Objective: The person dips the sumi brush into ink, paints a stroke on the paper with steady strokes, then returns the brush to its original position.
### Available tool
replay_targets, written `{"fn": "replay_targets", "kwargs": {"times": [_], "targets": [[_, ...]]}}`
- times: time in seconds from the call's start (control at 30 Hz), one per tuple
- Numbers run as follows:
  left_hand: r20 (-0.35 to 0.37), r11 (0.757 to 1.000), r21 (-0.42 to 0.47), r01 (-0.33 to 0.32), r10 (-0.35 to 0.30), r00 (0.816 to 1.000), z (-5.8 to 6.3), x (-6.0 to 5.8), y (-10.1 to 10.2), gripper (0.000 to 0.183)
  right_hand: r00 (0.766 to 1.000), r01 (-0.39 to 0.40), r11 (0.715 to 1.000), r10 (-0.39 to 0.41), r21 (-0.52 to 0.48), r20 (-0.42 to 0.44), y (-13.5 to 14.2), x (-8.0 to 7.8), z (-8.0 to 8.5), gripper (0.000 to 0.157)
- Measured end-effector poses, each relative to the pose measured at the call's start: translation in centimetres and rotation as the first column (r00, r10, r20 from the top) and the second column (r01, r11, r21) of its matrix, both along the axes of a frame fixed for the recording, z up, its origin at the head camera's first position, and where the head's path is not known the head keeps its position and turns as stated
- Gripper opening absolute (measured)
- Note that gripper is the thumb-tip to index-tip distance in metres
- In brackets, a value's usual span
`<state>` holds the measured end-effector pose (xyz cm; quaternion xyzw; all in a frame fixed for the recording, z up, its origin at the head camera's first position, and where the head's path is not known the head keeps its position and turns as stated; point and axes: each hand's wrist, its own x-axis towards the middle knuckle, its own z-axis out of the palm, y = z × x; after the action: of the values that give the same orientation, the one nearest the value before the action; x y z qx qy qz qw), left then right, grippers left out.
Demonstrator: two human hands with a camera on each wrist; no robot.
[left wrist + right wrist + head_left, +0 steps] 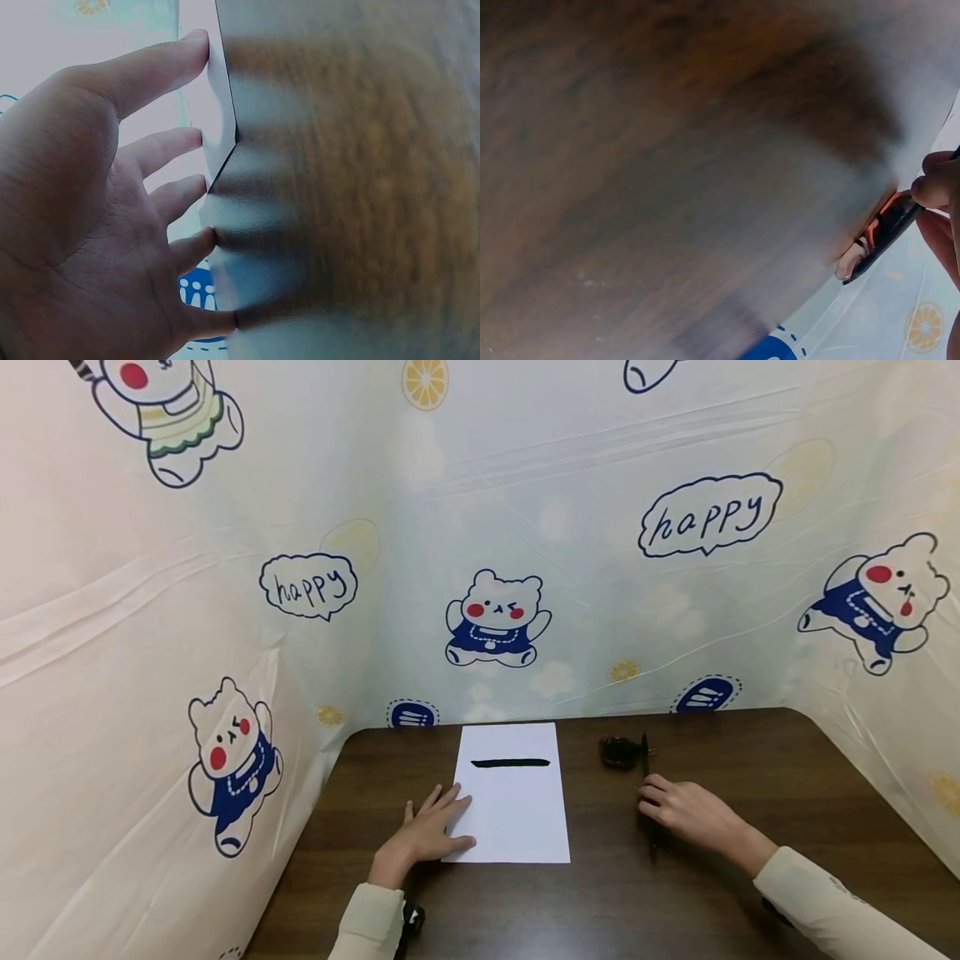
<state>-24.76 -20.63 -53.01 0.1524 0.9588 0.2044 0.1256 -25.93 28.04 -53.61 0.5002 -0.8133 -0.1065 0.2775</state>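
A white sheet of paper lies on the table with one thick dark horizontal stroke across its upper part. My left hand, fingers spread, rests on the sheet's left edge; in the left wrist view, the fingertips press along the paper and table. To the right of the sheet, my right hand pinches a slim dark writing brush. The brush's far end reaches beside a small dark, shiny dish, overlapping its right side in the head view. Reddish glints show on the dish in the right wrist view.
The dark brown wooden table has rounded far corners. Pale printed cloth with bears and "happy" bubbles hangs around its back and sides. A dark band sits at the left sleeve's cuff.
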Motion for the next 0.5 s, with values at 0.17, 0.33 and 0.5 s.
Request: {"fn": "replay_targets", "kwargs": {"times": [0.17, 0.33, 0.5], "targets": [[0.000, 1.000, 0.000, -0.003, 0.003, 1.000, 0.03, 0.00, 0.06, 0.078, 0.999, 0.036, 0.999, -0.037, 0.031, 0.021, 0.18, 0.13, -0.01, 0.039], [0.001, 1.000, -0.007, -0.006, 0.006, 1.000, -0.01, 0.01, 0.08, 0.078, 0.999, 0.045, 0.998, -0.046, 0.045, 0.029, 0.28, 0.07, -0.41, 0.040], [0.000, 1.000, -0.010, -0.007, 0.007, 1.000, 0.00, 0.04, 0.10, 0.078, 0.998, 0.047, 0.998, -0.048, 0.040, 0.030, 0.32, 0.06, -0.75, 0.043]]}}
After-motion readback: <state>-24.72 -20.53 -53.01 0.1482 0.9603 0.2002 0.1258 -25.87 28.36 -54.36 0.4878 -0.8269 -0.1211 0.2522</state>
